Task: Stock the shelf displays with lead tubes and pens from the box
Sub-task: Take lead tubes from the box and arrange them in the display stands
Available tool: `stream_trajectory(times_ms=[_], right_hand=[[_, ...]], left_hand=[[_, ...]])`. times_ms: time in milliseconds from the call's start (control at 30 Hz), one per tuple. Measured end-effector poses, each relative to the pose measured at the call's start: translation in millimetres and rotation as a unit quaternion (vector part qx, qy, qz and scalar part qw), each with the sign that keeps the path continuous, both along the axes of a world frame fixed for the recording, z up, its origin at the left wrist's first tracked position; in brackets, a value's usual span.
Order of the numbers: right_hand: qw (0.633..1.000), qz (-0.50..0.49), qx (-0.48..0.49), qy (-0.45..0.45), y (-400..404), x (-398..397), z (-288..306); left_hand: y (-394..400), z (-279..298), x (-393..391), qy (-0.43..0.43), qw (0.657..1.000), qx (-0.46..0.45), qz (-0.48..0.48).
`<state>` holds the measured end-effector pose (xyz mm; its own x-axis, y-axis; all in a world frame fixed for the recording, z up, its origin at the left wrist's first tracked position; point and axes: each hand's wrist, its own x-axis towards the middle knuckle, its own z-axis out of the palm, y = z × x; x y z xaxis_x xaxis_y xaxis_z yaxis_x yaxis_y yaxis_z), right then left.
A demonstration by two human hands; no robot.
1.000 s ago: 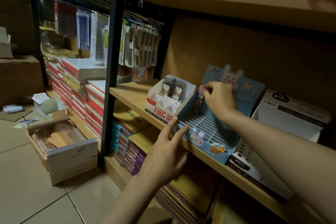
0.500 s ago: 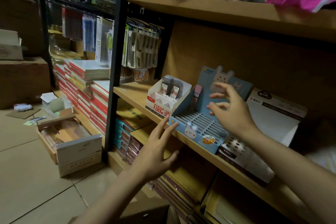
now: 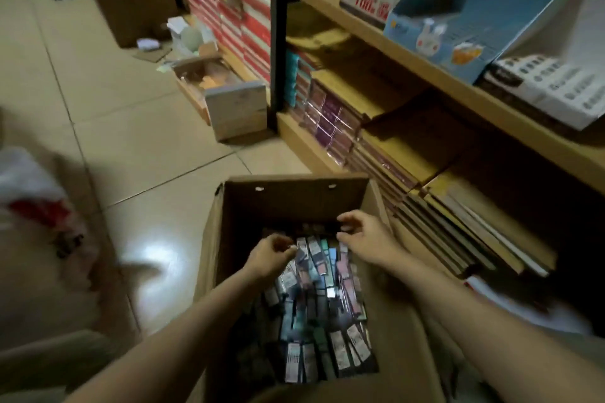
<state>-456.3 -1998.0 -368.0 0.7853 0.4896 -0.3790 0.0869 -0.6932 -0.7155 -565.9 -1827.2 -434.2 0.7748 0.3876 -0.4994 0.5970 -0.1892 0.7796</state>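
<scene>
Hands, left [image 3: 271, 255] and right [image 3: 363, 235], hover curled, grip unclear, over packets [image 3: 320, 304] in box [image 3: 291, 199].

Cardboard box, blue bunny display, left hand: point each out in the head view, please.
cardboard box [image 3: 294, 196], head view, on the inside of its far wall.
blue bunny display [image 3: 435, 38], head view, on its front panel by the bunny.
left hand [image 3: 270, 255], head view, on the back of the hand.
</scene>
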Motion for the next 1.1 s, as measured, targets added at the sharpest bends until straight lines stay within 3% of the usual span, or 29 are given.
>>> stream_trajectory(times_ms=[67, 167, 233, 333, 433, 533, 700, 800, 867, 1100], right_hand=[[0.998, -0.029, -0.008, 0.056, 0.9, -12.9, -35.0], [0.994, -0.033, -0.089, 0.052, -2.0, -27.8, -76.8], [0.987, 0.009, -0.16, 0.015, -7.2, -36.1, -96.3], [0.945, 0.136, -0.291, -0.061, -13.9, -39.6, -122.3], [0.929, 0.146, -0.338, -0.045, -12.2, -37.6, -140.5], [0.937, 0.136, -0.319, -0.034, -7.2, -39.3, -152.8], [0.964, 0.114, -0.205, -0.123, -5.7, -41.6, -161.0], [0.983, 0.025, -0.141, -0.118, -2.9, -38.1, -161.2], [0.985, -0.026, -0.141, -0.099, -1.2, -35.6, -161.1], [0.982, -0.053, -0.162, -0.087, -1.5, -35.3, -155.9]], left_hand=[[-12.2, -29.3, -21.6, 0.048, 0.998, -0.04, 0.024], [-24.3, -55.7, -34.5, 0.088, 0.993, -0.064, 0.055], [-28.6, -68.3, -33.7, 0.093, 0.993, -0.037, 0.063], [-31.5, -83.8, -27.5, 0.086, 0.993, 0.059, 0.05], [-29.6, -96.2, -17.5, 0.061, 0.989, 0.124, 0.048], [-30.4, -101.6, -6.1, 0.037, 0.989, 0.128, 0.063], [-36.9, -108.3, 3.7, 0.014, 0.984, 0.163, 0.073], [-38.4, -105.7, 6.7, 0.005, 0.983, 0.168, 0.078], [-39.0, -103.7, 6.4, 0.012, 0.983, 0.164, 0.08], [-37.2, -101.0, 6.5, 0.063, 0.98, 0.185, 0.035]])
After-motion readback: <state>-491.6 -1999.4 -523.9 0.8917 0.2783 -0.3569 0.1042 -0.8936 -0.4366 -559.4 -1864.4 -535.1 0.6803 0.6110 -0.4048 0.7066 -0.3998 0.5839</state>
